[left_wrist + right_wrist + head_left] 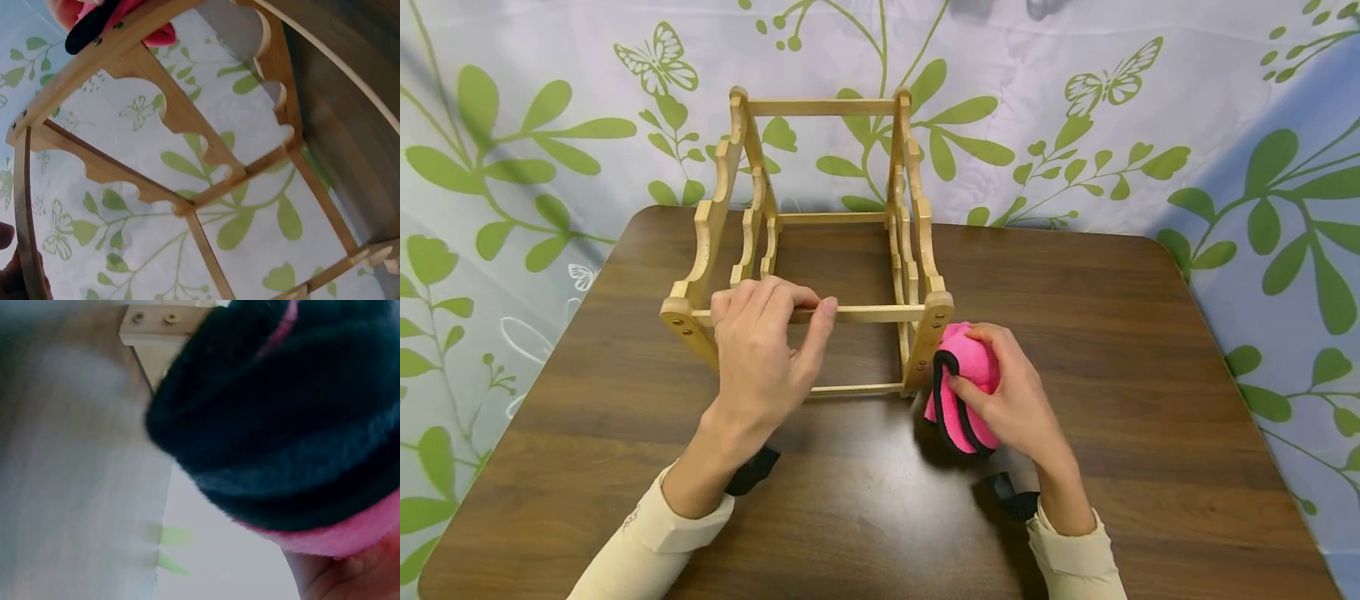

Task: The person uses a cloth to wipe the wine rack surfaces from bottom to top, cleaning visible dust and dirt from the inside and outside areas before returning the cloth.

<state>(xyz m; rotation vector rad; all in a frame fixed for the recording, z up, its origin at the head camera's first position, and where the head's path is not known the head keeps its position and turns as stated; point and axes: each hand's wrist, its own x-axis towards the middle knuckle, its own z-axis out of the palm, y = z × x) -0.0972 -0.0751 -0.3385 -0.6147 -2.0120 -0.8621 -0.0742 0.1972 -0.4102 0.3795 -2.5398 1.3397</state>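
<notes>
A light wooden rack with scalloped side rails stands on the table. My left hand grips its upper front crossbar, thumb and fingers around the bar; in the left wrist view, fingertips show at the lower left edge. Folded in my right hand is a pink cloth with black edging. The cloth is against or very close to the rack's right front post. In the right wrist view, the cloth's dark edging fills much of the picture and hides most of the rack.
The brown wood-grain table extends to both sides of the rack. Behind it hangs a pale curtain printed with green leaves and butterflies. Black straps show at both wrists.
</notes>
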